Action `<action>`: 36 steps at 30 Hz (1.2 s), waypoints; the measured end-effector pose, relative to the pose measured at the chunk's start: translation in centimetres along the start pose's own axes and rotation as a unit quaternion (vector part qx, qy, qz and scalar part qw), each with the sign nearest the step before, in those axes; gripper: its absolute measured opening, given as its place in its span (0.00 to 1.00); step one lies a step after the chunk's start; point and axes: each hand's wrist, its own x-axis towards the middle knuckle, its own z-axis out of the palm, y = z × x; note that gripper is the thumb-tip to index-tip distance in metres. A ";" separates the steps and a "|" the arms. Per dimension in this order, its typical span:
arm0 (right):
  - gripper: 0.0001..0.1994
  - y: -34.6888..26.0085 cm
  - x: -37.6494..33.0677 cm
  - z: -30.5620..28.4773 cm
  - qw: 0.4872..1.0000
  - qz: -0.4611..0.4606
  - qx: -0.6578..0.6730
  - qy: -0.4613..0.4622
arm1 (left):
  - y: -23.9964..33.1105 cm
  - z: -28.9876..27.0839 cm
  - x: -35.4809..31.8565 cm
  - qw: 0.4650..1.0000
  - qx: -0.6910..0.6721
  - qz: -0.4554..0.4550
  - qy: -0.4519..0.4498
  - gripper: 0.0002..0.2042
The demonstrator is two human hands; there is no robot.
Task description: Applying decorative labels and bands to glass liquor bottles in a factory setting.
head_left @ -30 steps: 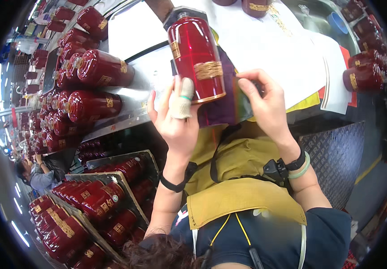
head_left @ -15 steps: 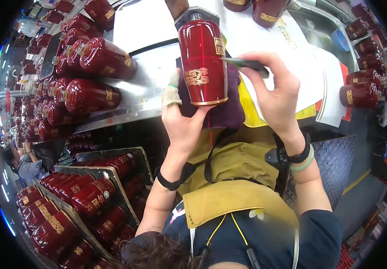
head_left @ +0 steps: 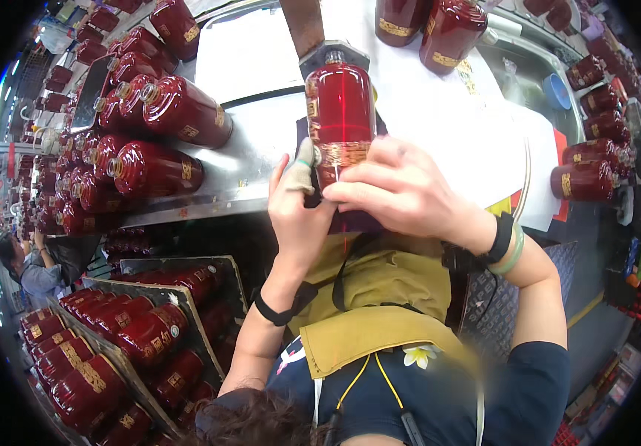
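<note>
A glossy dark red bottle (head_left: 342, 100) with gold decoration lies on its side on a dark purple cloth, its neck pointing away from me. My left hand (head_left: 300, 212) holds the lower left of the bottle near its base, with a pale finger cover on one finger. My right hand (head_left: 402, 186) bends over the lower right of the bottle, fingertips pinched together at the gold band (head_left: 344, 154). A thin pale sliver shows by those fingertips; what they hold is mostly hidden. A red light line runs along the bottle.
Several red bottles (head_left: 186, 111) stand at the left of the metal table, more (head_left: 450, 37) at the far right. White paper (head_left: 439, 104) covers the right side, beside a metal basin with a blue cup (head_left: 557, 91). Racks of bottles (head_left: 146, 327) stand lower left. Another person (head_left: 38, 267) works far left.
The bottle has rolled, carrying its gold emblem to the left side. My right hand has moved down and left onto the lower bottle; the dark-handled flat blade it held no longer shows.
</note>
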 end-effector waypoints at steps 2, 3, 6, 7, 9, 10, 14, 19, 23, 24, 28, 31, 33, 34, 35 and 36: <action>0.09 0.6 0.1 0.2 0.995 0.098 0.010 0.011 | 0.2 -0.3 -0.1 0.993 0.048 0.102 0.031 0.37; 0.10 1.6 0.3 0.1 0.990 0.131 -0.009 0.043 | 0.4 -0.5 -0.3 0.993 0.039 0.103 0.036 0.38; 0.10 4.1 0.4 -0.2 0.980 0.072 -0.179 0.047 | 0.8 -0.5 -0.5 0.999 -0.014 0.047 0.020 0.44; 0.10 4.3 0.5 -0.1 0.976 0.066 -0.201 0.041 | 0.7 -0.4 -0.4 1.000 -0.026 0.009 0.013 0.48; 0.13 4.1 0.7 0.5 0.999 -0.014 -0.036 -0.023 | 0.6 -0.3 -0.1 0.999 -0.041 -0.024 0.006 0.52; 0.11 3.9 0.9 0.6 0.998 0.039 -0.007 -0.047 | 0.5 -0.3 0.1 0.998 -0.062 -0.025 -0.018 0.55; 0.07 7.1 3.1 0.0 0.978 0.179 -0.083 0.062 | 0.6 -0.9 0.6 0.990 -0.116 0.007 -0.078 0.60; 0.07 5.9 1.4 0.4 0.992 -0.032 -0.102 0.065 | 1.1 -1.8 2.2 0.956 -0.268 -0.087 -0.077 0.44; 0.07 4.0 -0.2 0.4 0.999 -0.023 0.004 -0.044 | 1.3 -1.8 3.8 0.926 -0.341 -0.160 -0.028 0.39; 0.07 4.5 -0.3 0.2 0.997 0.066 -0.042 0.020 | 1.4 -1.8 4.3 0.941 -0.299 -0.143 -0.066 0.37; 0.10 6.9 0.9 -1.2 0.955 0.239 0.013 0.173 | 1.9 -0.5 7.4 0.950 -0.160 -0.211 -0.163 0.37; 0.10 5.7 0.6 -1.4 0.918 0.291 0.200 0.180 | 2.8 0.2 8.4 0.914 -0.246 -0.268 -0.180 0.28; 0.12 3.6 -0.6 -1.7 0.906 0.318 0.189 0.205 | 3.4 -0.6 7.4 0.859 -0.359 -0.303 -0.202 0.20; 0.13 2.7 -1.2 -1.8 0.923 0.273 0.146 0.227 | 3.9 -1.1 6.3 0.827 -0.418 -0.309 -0.212 0.20; 0.15 1.5 -2.4 -3.0 0.915 0.303 0.183 0.192 | 4.4 -2.2 5.2 0.824 -0.419 -0.297 -0.238 0.21; 0.16 0.5 -3.1 -3.9 0.927 0.292 0.130 0.196 | 5.0 -2.4 4.1 0.830 -0.424 -0.256 -0.256 0.23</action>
